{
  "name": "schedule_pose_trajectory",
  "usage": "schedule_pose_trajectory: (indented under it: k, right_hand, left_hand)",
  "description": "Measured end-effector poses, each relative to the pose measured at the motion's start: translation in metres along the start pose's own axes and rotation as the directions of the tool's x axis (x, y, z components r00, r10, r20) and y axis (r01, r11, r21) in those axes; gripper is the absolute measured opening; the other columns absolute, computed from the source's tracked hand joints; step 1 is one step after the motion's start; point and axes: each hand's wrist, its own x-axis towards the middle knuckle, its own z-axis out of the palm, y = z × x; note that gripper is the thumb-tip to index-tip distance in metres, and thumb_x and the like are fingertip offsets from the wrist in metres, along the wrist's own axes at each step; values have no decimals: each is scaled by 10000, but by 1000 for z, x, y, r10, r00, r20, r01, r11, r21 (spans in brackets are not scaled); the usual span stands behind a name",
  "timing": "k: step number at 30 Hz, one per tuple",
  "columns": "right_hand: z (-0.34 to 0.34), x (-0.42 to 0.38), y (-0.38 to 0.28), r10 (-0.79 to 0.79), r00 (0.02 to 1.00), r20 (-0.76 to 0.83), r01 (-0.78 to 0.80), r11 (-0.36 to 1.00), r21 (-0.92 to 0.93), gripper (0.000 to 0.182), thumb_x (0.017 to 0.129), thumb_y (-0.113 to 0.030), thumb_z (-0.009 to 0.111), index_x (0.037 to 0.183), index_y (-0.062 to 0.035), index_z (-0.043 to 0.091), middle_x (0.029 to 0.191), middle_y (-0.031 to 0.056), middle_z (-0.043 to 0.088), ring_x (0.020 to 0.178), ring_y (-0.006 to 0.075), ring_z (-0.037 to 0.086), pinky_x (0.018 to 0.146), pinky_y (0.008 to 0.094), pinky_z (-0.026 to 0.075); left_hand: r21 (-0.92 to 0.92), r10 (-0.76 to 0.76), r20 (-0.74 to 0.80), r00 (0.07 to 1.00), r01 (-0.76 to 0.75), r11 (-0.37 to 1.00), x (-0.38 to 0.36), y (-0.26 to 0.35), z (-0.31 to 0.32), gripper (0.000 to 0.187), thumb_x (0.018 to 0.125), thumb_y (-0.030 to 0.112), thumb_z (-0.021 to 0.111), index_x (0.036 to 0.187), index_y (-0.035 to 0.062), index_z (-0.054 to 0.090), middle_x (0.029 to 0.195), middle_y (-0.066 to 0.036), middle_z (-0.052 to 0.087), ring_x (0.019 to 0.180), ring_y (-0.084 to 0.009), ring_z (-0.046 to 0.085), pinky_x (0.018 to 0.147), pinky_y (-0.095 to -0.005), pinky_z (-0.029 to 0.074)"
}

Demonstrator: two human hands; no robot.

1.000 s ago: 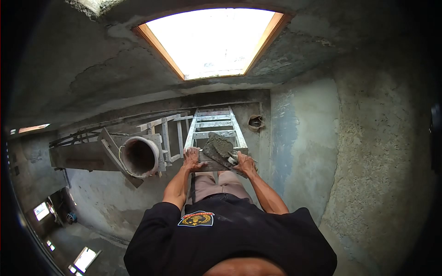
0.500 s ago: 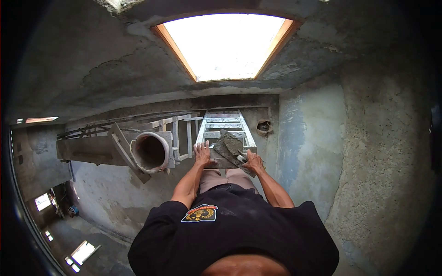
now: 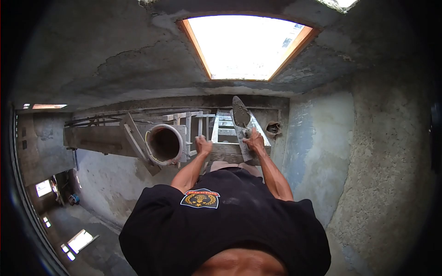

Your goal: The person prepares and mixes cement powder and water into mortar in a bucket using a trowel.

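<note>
In my right hand (image 3: 254, 139) is a trowel, its pointed blade (image 3: 241, 112) coated with grey mortar and aimed away from me. A flat grey mortar-smeared plate (image 3: 244, 148) lies under the trowel and that hand, partly covered by them. Closed fingers show on my left hand (image 3: 203, 145), at the left end of the ladder's wooden top board (image 3: 224, 149); what they hold, if anything, is hidden. Beyond the board, the pale rungs of the stepladder (image 3: 226, 124) lead downward.
Left of the ladder, a round bucket (image 3: 164, 144) stands on boards beside a wooden frame (image 3: 188, 129). A bright window opening with an orange frame (image 3: 198, 50) is ahead. Rough plastered wall (image 3: 317, 133) rises on the right, near a hole (image 3: 273, 129).
My right hand has raised the trowel, its blade now pointing forward past the top board. My left hand's spread fingers have closed. The plate has turned more lengthwise.
</note>
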Motion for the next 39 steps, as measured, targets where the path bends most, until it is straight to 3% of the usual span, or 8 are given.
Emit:
schedule_pose_trajectory:
  k: [7,12,14,17,25,29,33,39]
  right_hand:
    - [16,12,-40,-44,999,9,43,997,68,607,643,-335,798,1032,-2,472,934,272,637,904,426,626,770,467,506]
    - [21,14,-61,-106,992,73,100,992,82,590,655,-331,792,1016,-1,461,914,264,640,888,423,631,765,461,509]
    - [22,14,-72,-103,991,84,96,993,75,583,657,-336,790,1006,-4,461,904,262,639,880,421,632,761,461,509]
    - [20,18,-80,-100,991,93,97,995,33,573,665,-353,784,990,-12,457,871,253,634,851,412,634,748,465,506]
    - [16,33,-91,-162,983,87,156,985,73,591,641,-359,798,987,-12,467,843,245,634,818,407,637,736,456,503]
    - [1,27,-105,-171,983,60,159,972,172,568,660,-329,791,991,-12,455,869,251,640,864,421,636,757,468,509]
    - [-12,24,-132,-170,985,-22,170,952,253,563,660,-354,798,963,2,483,855,245,634,818,394,642,717,431,506]
    - [-55,-9,-194,-210,963,-170,261,885,385,551,664,-338,791,964,1,477,827,268,631,830,420,642,696,465,511]
  left_hand:
    - [145,-203,-383,901,276,950,31,-67,-69,490,701,196,644,1114,19,451,1143,-174,434,1135,-383,425,911,-500,407]
    - [441,369,-688,625,-45,897,36,-80,-151,595,682,144,649,1217,37,411,1192,-175,427,1167,-388,402,987,-525,316]
    - [253,-77,-781,619,426,868,51,-115,-143,809,720,273,679,1369,3,280,1336,-272,346,1241,-465,346,1009,-597,272]
    - [-75,-715,-455,531,777,625,62,-147,-154,954,771,437,669,1432,-45,178,1383,-348,321,1281,-481,346,1006,-622,300]
    - [-673,-729,139,670,604,427,83,-238,-131,426,843,370,654,952,-37,595,933,-207,648,648,-340,659,477,-340,550]
    - [-111,-228,-635,738,206,972,95,-250,-99,638,814,328,677,1252,-39,393,966,-203,616,725,-328,653,708,-430,538]
    - [-255,122,-614,780,-342,905,56,-112,-157,469,857,174,616,1274,66,432,1148,-171,574,955,-306,618,870,-410,472]
    - [-735,64,86,994,20,678,18,29,-210,378,951,359,522,960,18,685,910,-49,660,893,-141,589,862,-269,424]
